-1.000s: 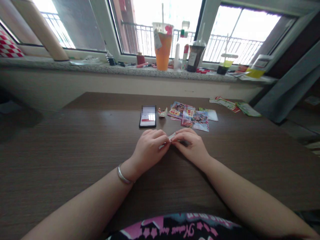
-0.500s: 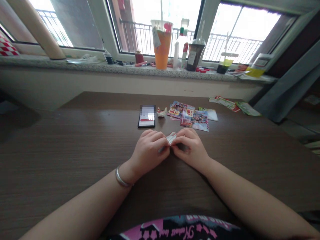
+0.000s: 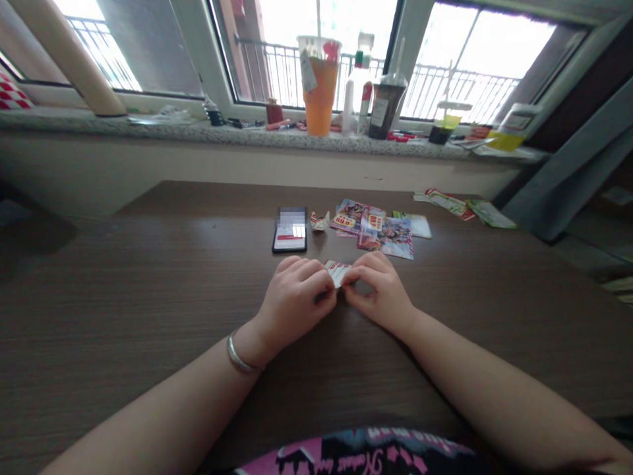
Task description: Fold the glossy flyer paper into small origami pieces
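Now | paper slip (image 3: 338, 272) pinched by left fingers (image 3: 320, 282) and right fingers (image 3: 364, 276) | more of it exposed between them than a second ago | phone (image 3: 290, 240) seen beyond left fingers

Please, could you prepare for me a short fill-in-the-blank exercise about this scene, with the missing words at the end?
1. Between the left hand and the right hand shows a small printed piece of ____.
2. A silver-coloured bangle is on the ____ wrist.
3. The crumpled scrap lies between the colourful leaflets and the ____.
4. The tallest cup on the windowsill holds a drink coloured ____.

Missing words: paper; left; phone; orange.
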### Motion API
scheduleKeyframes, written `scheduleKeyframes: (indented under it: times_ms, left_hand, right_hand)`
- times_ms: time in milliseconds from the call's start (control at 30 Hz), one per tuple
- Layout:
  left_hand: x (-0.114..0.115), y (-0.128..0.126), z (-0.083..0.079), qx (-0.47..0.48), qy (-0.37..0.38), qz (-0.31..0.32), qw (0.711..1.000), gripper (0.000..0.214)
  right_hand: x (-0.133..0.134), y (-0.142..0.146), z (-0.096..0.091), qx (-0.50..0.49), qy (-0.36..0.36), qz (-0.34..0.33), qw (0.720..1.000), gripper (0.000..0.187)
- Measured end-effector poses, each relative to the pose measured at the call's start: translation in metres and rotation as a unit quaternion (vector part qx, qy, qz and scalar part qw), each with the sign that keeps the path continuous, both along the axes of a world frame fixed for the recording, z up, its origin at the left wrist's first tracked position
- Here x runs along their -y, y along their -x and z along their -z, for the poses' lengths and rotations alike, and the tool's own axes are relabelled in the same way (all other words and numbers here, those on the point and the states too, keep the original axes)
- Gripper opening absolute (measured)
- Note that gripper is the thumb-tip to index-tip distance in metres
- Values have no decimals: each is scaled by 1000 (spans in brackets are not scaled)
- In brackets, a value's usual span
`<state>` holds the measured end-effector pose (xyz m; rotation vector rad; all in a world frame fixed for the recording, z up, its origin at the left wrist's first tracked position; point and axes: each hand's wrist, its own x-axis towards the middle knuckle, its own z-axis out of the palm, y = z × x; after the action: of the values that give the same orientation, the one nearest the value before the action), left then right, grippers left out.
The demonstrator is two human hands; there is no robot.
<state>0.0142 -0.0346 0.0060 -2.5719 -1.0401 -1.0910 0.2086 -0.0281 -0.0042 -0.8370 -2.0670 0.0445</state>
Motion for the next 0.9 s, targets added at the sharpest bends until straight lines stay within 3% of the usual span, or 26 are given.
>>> scheduleKeyframes:
  times_ms: [200, 700, 900]
  left_hand:
    - [1, 1, 0, -42, -25, -6, 999, 19]
    - [-4, 3, 1, 3, -46, 60, 997, 11]
    - [-6, 1, 2, 21, -58, 53, 997, 13]
  right_hand:
    - [0, 2, 3, 15, -19, 6, 1000, 10]
    - [-3, -3, 3, 50, -40, 32, 997, 8]
    - [-10, -15, 10, 83, -50, 71, 993, 6]
